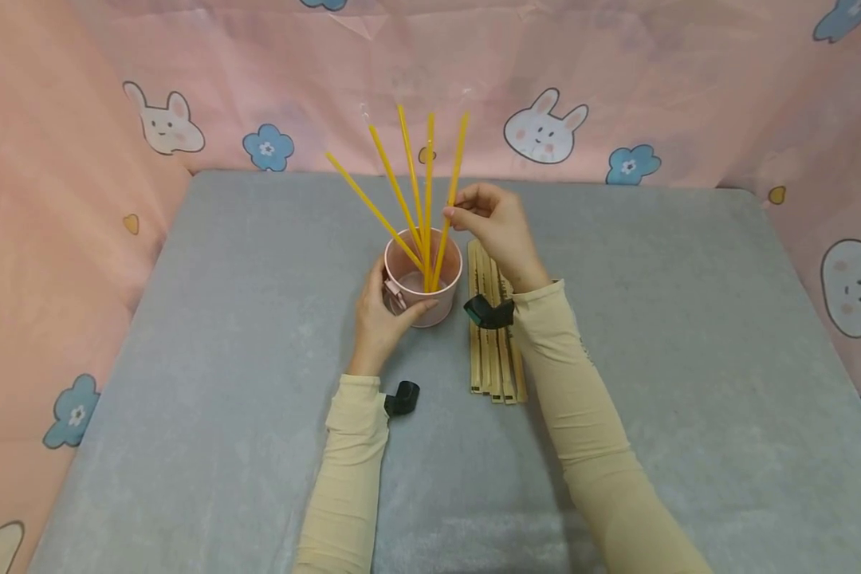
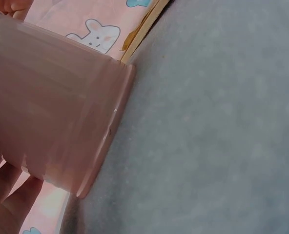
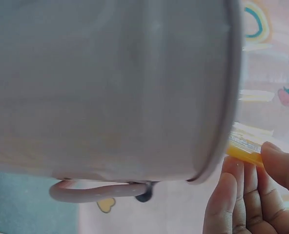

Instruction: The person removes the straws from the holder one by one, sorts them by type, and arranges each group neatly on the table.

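Note:
A pink bucket (image 1: 442, 309) stands on the table, its small side handle turned to the left. My left hand (image 1: 379, 323) holds the bucket from the near left, thumb along the front and fingers round the side. Several thin yellow straws (image 1: 359, 188) in clear wrappers lean fanned out inside it. Between thumb and fingertips, my right hand (image 1: 501, 233) pinches the rightmost straw (image 1: 458, 155), whose lower end is inside the bucket. The right wrist view shows printing on the wrapper of this straw (image 3: 244, 153), close by the bucket's rim.
Several slim brown paper-wrapped sticks (image 1: 485, 363) lie side by side right of the bucket, partly under the right wrist. A grey cloth covers the table (image 1: 222, 359). Pink curtains (image 1: 430, 48) with rabbits and flowers hang behind and at both sides.

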A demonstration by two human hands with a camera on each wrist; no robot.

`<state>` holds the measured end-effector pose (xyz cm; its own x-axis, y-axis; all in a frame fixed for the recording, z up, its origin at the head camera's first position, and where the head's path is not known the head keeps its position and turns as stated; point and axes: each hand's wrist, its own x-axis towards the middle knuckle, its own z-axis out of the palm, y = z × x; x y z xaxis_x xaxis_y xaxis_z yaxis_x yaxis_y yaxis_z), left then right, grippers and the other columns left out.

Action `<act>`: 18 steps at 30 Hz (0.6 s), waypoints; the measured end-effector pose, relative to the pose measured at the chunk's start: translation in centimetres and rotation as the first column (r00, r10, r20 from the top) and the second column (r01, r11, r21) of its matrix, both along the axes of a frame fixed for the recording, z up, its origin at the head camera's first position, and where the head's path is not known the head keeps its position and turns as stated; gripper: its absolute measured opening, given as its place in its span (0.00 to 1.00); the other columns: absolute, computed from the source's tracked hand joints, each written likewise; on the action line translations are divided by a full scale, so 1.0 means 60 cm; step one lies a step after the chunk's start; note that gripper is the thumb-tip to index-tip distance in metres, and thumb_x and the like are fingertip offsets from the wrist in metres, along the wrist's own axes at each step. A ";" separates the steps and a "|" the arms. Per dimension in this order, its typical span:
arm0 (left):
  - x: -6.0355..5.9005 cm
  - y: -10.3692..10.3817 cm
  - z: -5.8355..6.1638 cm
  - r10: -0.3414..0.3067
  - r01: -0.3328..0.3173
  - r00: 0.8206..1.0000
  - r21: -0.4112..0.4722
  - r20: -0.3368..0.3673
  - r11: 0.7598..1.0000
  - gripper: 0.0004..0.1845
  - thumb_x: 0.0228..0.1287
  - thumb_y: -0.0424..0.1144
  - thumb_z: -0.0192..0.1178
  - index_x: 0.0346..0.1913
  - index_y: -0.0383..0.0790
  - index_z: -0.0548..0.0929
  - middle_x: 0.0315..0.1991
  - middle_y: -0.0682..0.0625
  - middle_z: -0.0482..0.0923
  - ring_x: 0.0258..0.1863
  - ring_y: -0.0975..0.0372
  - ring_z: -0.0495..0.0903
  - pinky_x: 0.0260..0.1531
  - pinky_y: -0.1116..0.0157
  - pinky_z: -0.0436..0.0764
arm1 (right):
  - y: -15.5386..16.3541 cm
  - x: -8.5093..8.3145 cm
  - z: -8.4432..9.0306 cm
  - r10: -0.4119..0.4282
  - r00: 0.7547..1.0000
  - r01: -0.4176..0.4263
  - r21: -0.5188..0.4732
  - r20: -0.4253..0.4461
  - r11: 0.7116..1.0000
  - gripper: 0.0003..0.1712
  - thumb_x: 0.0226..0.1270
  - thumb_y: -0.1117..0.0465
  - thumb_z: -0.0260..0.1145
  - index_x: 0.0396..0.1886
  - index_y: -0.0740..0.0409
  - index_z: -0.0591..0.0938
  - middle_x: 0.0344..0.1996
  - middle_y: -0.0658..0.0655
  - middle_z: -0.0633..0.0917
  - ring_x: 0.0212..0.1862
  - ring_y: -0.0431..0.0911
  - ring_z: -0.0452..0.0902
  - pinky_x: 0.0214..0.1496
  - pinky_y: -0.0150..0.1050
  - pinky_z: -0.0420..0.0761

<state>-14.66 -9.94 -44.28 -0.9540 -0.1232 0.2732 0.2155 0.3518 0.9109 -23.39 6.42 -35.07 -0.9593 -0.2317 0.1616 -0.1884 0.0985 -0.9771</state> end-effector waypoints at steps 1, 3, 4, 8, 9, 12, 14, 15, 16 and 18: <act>0.000 0.000 0.000 0.000 0.000 1.000 0.000 0.001 1.000 0.50 0.43 0.38 0.77 0.69 0.33 0.59 0.64 0.39 0.66 0.62 0.52 0.67 0.62 0.59 0.65 | 0.000 0.001 0.001 0.002 1.000 -0.002 -0.017 0.000 1.000 0.04 0.61 0.71 0.65 0.33 0.69 0.79 0.29 0.57 0.82 0.33 0.48 0.79 0.40 0.34 0.79; 0.000 0.000 0.000 -0.003 0.003 1.000 0.001 0.004 1.000 0.50 0.43 0.37 0.77 0.70 0.34 0.59 0.64 0.40 0.66 0.63 0.53 0.66 0.63 0.59 0.65 | 0.001 0.002 0.002 0.005 1.000 -0.005 -0.041 -0.009 0.999 0.03 0.60 0.72 0.65 0.32 0.68 0.79 0.29 0.57 0.82 0.33 0.47 0.79 0.40 0.34 0.80; 0.000 0.000 -0.001 -0.003 0.003 1.000 0.001 0.004 1.000 0.51 0.43 0.37 0.77 0.70 0.34 0.59 0.64 0.40 0.65 0.63 0.53 0.66 0.63 0.59 0.65 | 0.001 0.002 0.004 0.008 1.000 -0.008 -0.050 -0.012 0.999 0.02 0.60 0.72 0.65 0.32 0.68 0.79 0.29 0.57 0.82 0.33 0.46 0.79 0.39 0.34 0.80; 0.000 0.000 -0.001 -0.006 0.006 1.000 0.004 0.001 1.000 0.50 0.43 0.37 0.76 0.70 0.34 0.59 0.64 0.40 0.66 0.63 0.53 0.66 0.62 0.59 0.65 | 0.002 0.006 0.010 0.013 0.999 -0.015 -0.058 -0.030 0.998 0.04 0.60 0.73 0.65 0.34 0.72 0.78 0.28 0.56 0.82 0.32 0.43 0.79 0.40 0.35 0.80; 0.000 0.000 -0.002 -0.006 0.006 1.000 0.004 0.000 1.000 0.51 0.43 0.37 0.77 0.70 0.34 0.59 0.64 0.40 0.66 0.62 0.53 0.67 0.62 0.59 0.66 | 0.003 0.007 0.011 0.014 0.999 -0.016 -0.059 -0.036 0.998 0.05 0.60 0.73 0.64 0.34 0.73 0.78 0.28 0.55 0.82 0.32 0.43 0.79 0.40 0.36 0.80; -0.001 0.000 -0.001 -0.003 0.003 1.000 0.003 0.003 1.000 0.50 0.43 0.38 0.77 0.70 0.35 0.59 0.64 0.40 0.66 0.62 0.53 0.67 0.62 0.60 0.66 | 0.004 0.010 0.016 0.014 0.999 -0.017 -0.066 -0.053 0.998 0.06 0.60 0.74 0.64 0.35 0.75 0.78 0.29 0.55 0.82 0.32 0.43 0.79 0.40 0.36 0.80; -0.001 0.000 -0.001 -0.001 0.001 1.000 0.001 0.005 1.000 0.50 0.43 0.37 0.77 0.70 0.34 0.59 0.64 0.40 0.66 0.62 0.53 0.67 0.61 0.60 0.66 | 0.005 0.013 0.020 0.016 0.998 -0.022 -0.079 -0.069 0.997 0.05 0.60 0.74 0.64 0.35 0.74 0.78 0.29 0.56 0.82 0.32 0.44 0.79 0.40 0.36 0.80; -0.001 0.000 0.000 0.001 -0.001 1.000 0.000 0.006 1.000 0.50 0.43 0.38 0.77 0.70 0.34 0.60 0.64 0.40 0.66 0.62 0.53 0.67 0.62 0.60 0.66 | 0.006 0.015 0.022 0.017 0.997 -0.024 -0.089 -0.073 0.996 0.05 0.60 0.74 0.64 0.35 0.73 0.78 0.29 0.57 0.82 0.32 0.43 0.79 0.40 0.35 0.80; -0.001 0.000 0.000 0.002 -0.002 1.000 -0.002 0.006 1.000 0.50 0.43 0.37 0.77 0.69 0.34 0.60 0.64 0.40 0.66 0.62 0.53 0.67 0.62 0.60 0.66 | 0.007 0.017 0.025 0.017 0.997 -0.024 -0.099 -0.079 0.995 0.04 0.59 0.74 0.64 0.34 0.72 0.79 0.29 0.57 0.82 0.33 0.44 0.79 0.40 0.35 0.80; 0.000 0.000 0.000 0.003 -0.003 1.000 -0.003 0.006 1.000 0.50 0.43 0.37 0.77 0.69 0.34 0.60 0.64 0.40 0.66 0.62 0.53 0.67 0.62 0.59 0.66 | 0.009 0.021 0.031 0.019 0.995 -0.031 -0.118 -0.096 0.993 0.03 0.59 0.74 0.65 0.34 0.70 0.79 0.29 0.58 0.82 0.33 0.44 0.79 0.40 0.36 0.80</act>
